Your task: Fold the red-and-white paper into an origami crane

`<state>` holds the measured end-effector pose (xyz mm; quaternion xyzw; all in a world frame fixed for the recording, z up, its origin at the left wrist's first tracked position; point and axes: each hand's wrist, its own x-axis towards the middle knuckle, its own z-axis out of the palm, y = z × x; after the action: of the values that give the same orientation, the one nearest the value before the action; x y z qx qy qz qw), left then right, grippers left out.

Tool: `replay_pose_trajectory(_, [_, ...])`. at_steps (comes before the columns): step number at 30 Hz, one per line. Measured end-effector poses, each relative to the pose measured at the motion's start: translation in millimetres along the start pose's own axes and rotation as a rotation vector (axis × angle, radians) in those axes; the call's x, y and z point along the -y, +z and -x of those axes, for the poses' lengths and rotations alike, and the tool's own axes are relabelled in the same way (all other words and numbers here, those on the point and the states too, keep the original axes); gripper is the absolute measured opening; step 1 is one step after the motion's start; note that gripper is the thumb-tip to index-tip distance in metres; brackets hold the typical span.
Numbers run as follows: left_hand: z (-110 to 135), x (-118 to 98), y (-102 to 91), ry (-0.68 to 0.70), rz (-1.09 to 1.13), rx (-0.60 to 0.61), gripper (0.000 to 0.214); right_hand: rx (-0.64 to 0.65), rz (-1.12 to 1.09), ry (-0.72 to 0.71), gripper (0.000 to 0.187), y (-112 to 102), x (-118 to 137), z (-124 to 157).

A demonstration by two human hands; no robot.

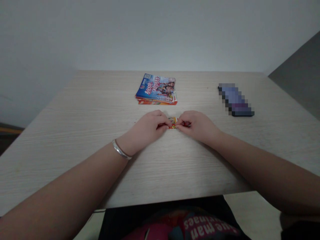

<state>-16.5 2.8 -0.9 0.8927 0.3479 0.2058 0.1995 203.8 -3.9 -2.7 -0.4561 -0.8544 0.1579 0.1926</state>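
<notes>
A small printed paper [173,120], orange and yellow, lies at the middle of the table between my two hands. My left hand [153,125] pinches its left side, thumb and fingers together. From the other side, my right hand [198,126] is closed on the right part of the same paper, with a dark red bit showing between its fingers. My fingers cover much of the paper, so its full shape is hidden. Just beyond my hands sits a stack of leaflets [158,88], a blue one with red and white lettering on top.
A dark phone-like slab [236,100], pixelated, rests at the right on the pale wood-grain table [75,110]. A white wall [160,36] stands behind the table's far edge. My left wrist wears a silver bangle [120,150].
</notes>
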Motion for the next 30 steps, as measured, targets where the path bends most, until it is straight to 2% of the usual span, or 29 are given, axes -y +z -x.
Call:
replay_pose_trajectory(4, [3.2, 6.2, -6.3, 0.057, 0.053, 0.036, 0.02, -0.006, -0.005, -0.021, 0.013, 0.3, -6.0, 3.0])
replay_pose_trajectory(8, [4.1, 6.9, -5.6, 0.079, -0.005, 0.009, 0.015, -0.014, -0.026, -0.022, 0.013, 2.1, -8.1, 2.6])
replay_pose_trajectory(13, [4.8, 8.9, -4.6, 0.12, -0.092, 0.019, 0.017, 0.003, 0.012, -0.007, 0.012, 1.4, -4.1, 1.2])
replay_pose_trajectory(26, [6.1, 5.7, -12.8, 0.181, -0.278, 0.095, 0.021, 0.003, 0.059, -0.023, 0.013, 3.0, -2.8, 2.3])
replay_pose_trajectory(30, [7.2, -2.6, -12.9, 0.203, -0.377, 0.12, 0.022, 0.015, 0.102, -0.042, 0.016, 0.2, -2.8, 2.7])
